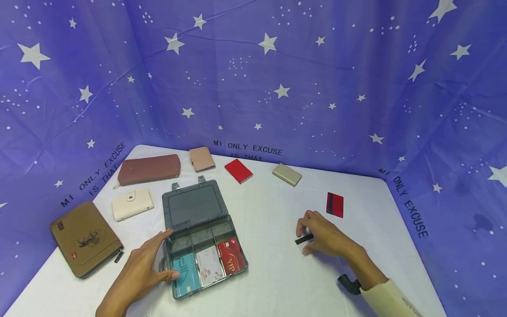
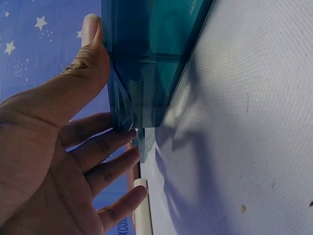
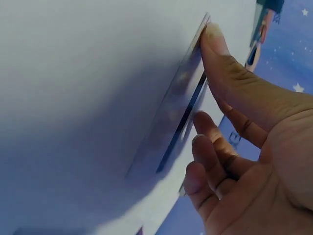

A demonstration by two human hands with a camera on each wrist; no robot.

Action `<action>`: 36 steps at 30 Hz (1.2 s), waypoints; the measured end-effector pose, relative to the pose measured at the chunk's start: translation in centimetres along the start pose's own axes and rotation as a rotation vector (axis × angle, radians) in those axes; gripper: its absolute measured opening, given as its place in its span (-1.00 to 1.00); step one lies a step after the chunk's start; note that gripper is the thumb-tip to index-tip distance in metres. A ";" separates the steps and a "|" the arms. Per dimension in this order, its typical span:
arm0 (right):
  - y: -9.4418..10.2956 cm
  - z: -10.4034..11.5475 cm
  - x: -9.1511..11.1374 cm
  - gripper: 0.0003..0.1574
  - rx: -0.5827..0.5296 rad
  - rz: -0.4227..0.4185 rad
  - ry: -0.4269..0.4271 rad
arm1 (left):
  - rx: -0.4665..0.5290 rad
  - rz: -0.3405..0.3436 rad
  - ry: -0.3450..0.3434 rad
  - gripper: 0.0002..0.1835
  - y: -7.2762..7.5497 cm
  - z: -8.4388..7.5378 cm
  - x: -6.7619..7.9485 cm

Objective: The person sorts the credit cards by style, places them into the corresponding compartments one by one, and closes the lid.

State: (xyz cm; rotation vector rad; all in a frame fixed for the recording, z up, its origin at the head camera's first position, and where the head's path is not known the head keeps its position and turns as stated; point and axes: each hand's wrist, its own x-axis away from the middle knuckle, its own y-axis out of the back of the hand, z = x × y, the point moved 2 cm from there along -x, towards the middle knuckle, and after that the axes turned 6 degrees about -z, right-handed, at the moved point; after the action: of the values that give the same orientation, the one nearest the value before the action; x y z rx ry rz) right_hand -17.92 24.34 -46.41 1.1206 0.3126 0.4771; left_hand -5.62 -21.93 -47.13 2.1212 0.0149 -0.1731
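My right hand (image 1: 322,235) pinches a pale card (image 3: 171,105) with a black stripe low over the white table; the thumb is at one end of the card. A red card (image 1: 336,205) with a dark stripe lies just beyond that hand. My left hand (image 1: 144,264) rests against the left side of a grey see-through box (image 1: 210,284), thumb at the near rim and index fingertip near the hinge. The box's lid (image 1: 196,204) is folded back. In its front compartments stand a blue card (image 1: 186,273), a white card (image 1: 210,265) and a red VIP card (image 1: 231,256).
Left of the box lie a brown zip case (image 1: 87,240), a cream snap wallet (image 1: 132,204) and a long reddish-brown wallet (image 1: 149,170). Behind it are a pink card holder (image 1: 202,159), a red booklet (image 1: 239,171) and a gold case (image 1: 287,174). A starry purple curtain (image 1: 237,79) surrounds the table.
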 end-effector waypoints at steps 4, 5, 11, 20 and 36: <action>-0.8 1.1 -0.9 -0.51 -0.099 0.019 0.036 | 0.006 0.013 0.007 0.16 -0.1 -0.1 -0.1; -1.0 1.5 -1.2 -0.56 -0.131 0.018 0.048 | 0.006 0.018 0.008 0.16 -0.1 -0.1 -0.1; -1.0 4.9 -2.7 -0.74 -0.319 -0.042 0.103 | 0.004 0.011 -0.007 0.15 -0.2 -0.2 -0.2; -1.1 10.9 -4.6 -0.75 -0.625 -0.142 0.100 | 0.004 -0.002 -0.015 0.16 0.0 -0.4 -0.1; -7.2 18.8 -6.8 -0.78 -0.397 -0.133 0.275 | -0.011 0.008 0.012 0.16 0.1 -0.2 0.0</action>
State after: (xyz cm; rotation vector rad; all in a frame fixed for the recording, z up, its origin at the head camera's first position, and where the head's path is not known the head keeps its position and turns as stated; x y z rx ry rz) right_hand -13.41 3.65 -45.31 0.6438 0.5051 0.5475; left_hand -5.62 -21.77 -46.96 2.1115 0.0147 -0.1550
